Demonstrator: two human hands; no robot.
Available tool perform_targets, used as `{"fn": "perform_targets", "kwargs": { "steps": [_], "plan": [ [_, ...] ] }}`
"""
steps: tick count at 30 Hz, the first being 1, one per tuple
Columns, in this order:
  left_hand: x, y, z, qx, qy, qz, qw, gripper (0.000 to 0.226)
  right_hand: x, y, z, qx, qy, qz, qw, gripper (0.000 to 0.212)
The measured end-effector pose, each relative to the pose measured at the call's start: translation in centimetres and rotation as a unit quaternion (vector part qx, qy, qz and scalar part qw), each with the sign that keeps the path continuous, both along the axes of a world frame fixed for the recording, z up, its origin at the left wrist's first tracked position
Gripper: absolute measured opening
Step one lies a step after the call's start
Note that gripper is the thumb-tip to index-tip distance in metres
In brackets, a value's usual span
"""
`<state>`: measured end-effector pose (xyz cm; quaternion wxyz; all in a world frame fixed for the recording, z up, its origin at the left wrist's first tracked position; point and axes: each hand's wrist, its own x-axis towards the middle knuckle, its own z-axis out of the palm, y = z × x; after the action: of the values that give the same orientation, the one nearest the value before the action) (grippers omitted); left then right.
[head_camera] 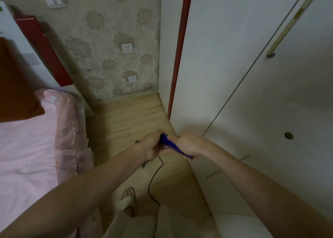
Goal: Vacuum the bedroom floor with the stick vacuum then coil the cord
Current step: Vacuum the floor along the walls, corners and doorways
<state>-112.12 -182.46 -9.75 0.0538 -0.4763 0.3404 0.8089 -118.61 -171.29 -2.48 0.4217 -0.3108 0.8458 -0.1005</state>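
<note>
Both my hands hold the blue handle of the stick vacuum [170, 143] over the wooden floor [124, 117]. My left hand [152, 146] grips its upper end. My right hand [187, 145] grips it lower down, fingers curled round it. A thin black cord [153, 179] hangs from under my hands and curves down across the floor toward my feet. My hands and arms hide the rest of the vacuum.
A bed with a pink sheet [27, 147] and an orange pillow [16, 86] lies on the left. White wardrobe doors [252, 93] fill the right. A wall socket [127, 48] sits on the flowered wall ahead. My slippered foot [128, 198] stands on the narrow floor strip.
</note>
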Motion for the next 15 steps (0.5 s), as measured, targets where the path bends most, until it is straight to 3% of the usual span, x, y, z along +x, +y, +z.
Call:
{"fn": "perform_targets", "kwargs": {
  "steps": [10,15],
  "plan": [
    [-0.9,-9.1,-2.7,0.041,0.009,0.011,0.999,0.024,-1.5,-8.0,-5.5,-0.033,-0.028,-0.071,0.997,0.047],
    [-0.7,-15.7,-5.2,0.025,-0.027,0.022,0.999,0.028,-0.6,-14.5,-9.3,-0.019,-0.064,-0.126,0.990,0.053]
  ]
}}
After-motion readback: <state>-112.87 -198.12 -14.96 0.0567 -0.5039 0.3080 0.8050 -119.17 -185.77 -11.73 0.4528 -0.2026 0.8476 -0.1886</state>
